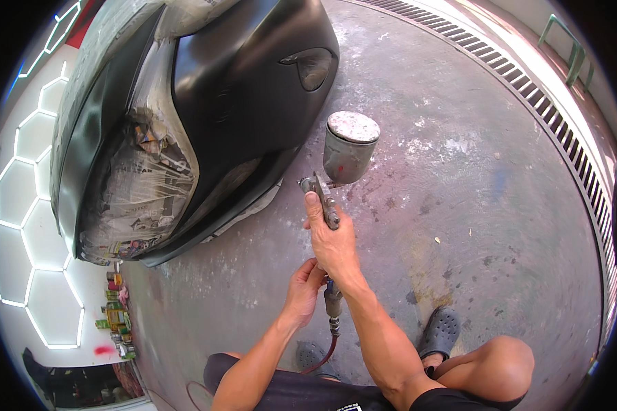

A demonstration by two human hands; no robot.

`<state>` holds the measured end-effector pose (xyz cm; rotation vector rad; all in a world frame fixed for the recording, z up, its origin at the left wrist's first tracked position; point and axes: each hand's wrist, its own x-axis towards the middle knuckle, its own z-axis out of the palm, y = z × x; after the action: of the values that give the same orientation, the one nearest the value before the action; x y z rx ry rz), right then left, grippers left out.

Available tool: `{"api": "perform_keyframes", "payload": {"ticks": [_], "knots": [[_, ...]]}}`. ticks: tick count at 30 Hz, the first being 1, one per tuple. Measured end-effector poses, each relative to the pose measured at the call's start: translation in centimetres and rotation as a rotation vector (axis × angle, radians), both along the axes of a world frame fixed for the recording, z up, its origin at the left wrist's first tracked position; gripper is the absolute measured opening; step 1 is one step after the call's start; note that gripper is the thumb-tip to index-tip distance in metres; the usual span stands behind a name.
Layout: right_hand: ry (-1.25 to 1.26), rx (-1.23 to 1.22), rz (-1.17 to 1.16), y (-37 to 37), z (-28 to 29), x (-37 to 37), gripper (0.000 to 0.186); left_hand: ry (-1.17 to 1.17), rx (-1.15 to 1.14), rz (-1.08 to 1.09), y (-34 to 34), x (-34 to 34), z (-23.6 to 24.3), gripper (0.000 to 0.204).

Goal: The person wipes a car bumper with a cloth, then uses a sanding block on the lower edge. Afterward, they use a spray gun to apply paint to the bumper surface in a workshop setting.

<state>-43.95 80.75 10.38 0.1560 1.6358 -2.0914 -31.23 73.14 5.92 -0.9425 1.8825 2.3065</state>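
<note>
Edges: black car body panel, ahead and left of you, its lower rim near the spray gun; slotted drain grate, curving along the far right. Room: stained floor, spreading from your gun rightward to that grate.

Obscured: gun handle, mostly covered by your fingers; left fingertips, partly behind your right wrist; left shoe, partly covered by the hose.

Right hand: closed round the gun's handle, thumb up along its back, cup upright beyond. Left hand: fingers bent inward beside the handle's lower end; whether they grip anything, you cannot tell.
</note>
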Motion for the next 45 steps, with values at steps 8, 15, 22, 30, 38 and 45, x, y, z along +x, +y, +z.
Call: {"api": "perform_keyframes", "payload": {"ticks": [8,15,22,30,38,45], "knots": [[-0.006,-0.021,-0.039,0.5,-0.5,-0.7,0.073,0.006,-0.003,0.02,0.4,-0.4,-0.6,0.029],[-0.017,-0.053,-0.06,0.9,-0.9,-1.0,0.072,-0.013,-0.028,0.023,1.1,-0.8,-0.3,0.028],[-0.01,-0.071,-0.076,0.8,-0.6,-1.2,0.071,-0.015,-0.062,0.022,1.1,-0.8,-0.3,0.03],[-0.066,-0.01,-0.024,1.1,0.0,-0.9,0.075,-0.021,-0.121,-0.067,0.9,-0.9,0.4,0.037],[0.021,-0.015,-0.045,-0.3,-1.2,-0.4,0.074,-0.001,-0.068,-0.038,0.8,-0.5,0.8,0.037],[0.049,-0.023,-0.041,-0.5,-0.8,-0.2,0.074,0.033,-0.097,-0.046,0.6,-0.3,0.8,0.036]]}}
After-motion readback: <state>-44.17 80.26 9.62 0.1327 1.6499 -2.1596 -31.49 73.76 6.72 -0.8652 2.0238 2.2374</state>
